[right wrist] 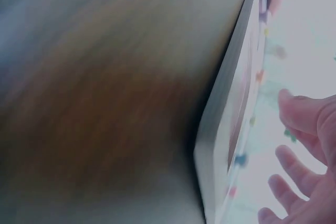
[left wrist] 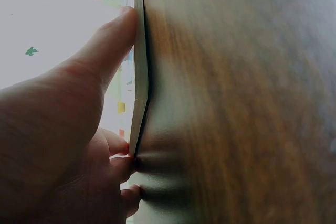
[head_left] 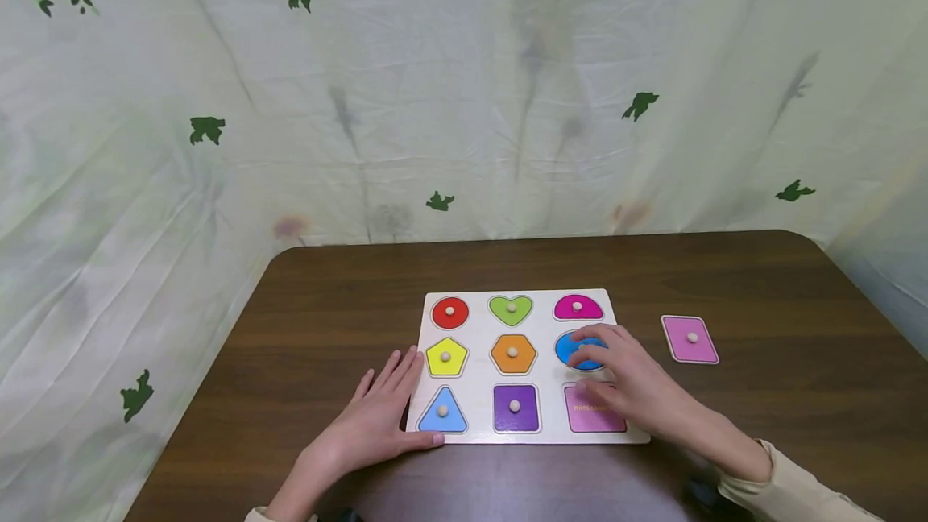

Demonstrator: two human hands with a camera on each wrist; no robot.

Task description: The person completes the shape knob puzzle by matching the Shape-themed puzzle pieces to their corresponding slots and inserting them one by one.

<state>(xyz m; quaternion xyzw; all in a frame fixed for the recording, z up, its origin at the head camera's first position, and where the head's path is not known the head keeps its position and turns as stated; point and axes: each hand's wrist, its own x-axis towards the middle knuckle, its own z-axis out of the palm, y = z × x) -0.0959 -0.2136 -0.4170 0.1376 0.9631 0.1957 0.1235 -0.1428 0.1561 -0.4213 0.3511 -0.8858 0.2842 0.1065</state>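
A white shape-puzzle board (head_left: pixel 478 364) lies flat on the table, with knobbed pieces set in its cutouts. My left hand (head_left: pixel 377 409) rests at its left side, fingers straight along the edge and thumb at the front left corner. In the left wrist view that thumb (left wrist: pixel 116 30) touches the board's edge. Above the board's right side hovers my right hand (head_left: pixel 627 377), fingers loosely bent and apart, with nothing between them. It partly covers the blue oval piece (head_left: pixel 573 351) and the pink recess (head_left: pixel 590 419), which has small lettering and no piece in it.
A pink knobbed piece (head_left: pixel 689 340) lies on the brown wooden table (head_left: pixel 348 296), right of the board. Among the seated pieces are a purple square (head_left: pixel 528 419), an orange hexagon (head_left: pixel 511 367) and a yellow pentagon (head_left: pixel 455 366). A leaf-patterned curtain (head_left: pixel 464 103) hangs behind.
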